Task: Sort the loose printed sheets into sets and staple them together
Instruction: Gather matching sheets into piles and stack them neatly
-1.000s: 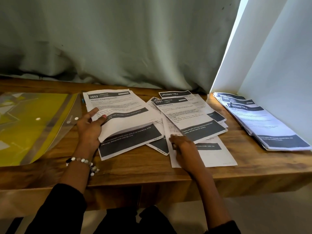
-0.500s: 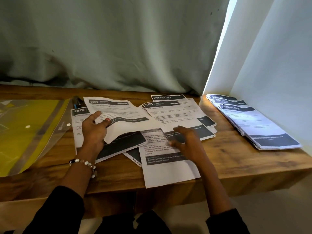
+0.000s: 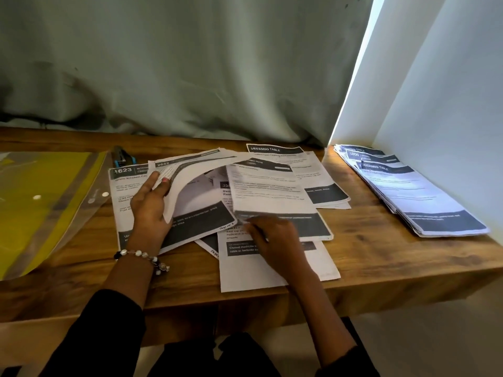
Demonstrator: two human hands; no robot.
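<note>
Mid-sort, centre of frame. Left hand (image 3: 152, 210) pinching and peeling up the curled 2652 sheet (image 3: 190, 170); right hand (image 3: 275, 238) gripping the near edge of another sheet (image 3: 269, 191), lifted clear of the loose sheets (image 3: 275, 268) spread on the counter (image 3: 381, 257). Best done matching header numbers before stacking. Counted: one finished stack (image 3: 419, 197) at right, one stapler (image 3: 123, 157) upper left, one yellow folder (image 3: 40, 202) at left; loose sheets roughly eight, overlapping, exact count hidden.

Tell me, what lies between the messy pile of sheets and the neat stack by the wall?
Only bare wooden table, seen in the head view.
</note>
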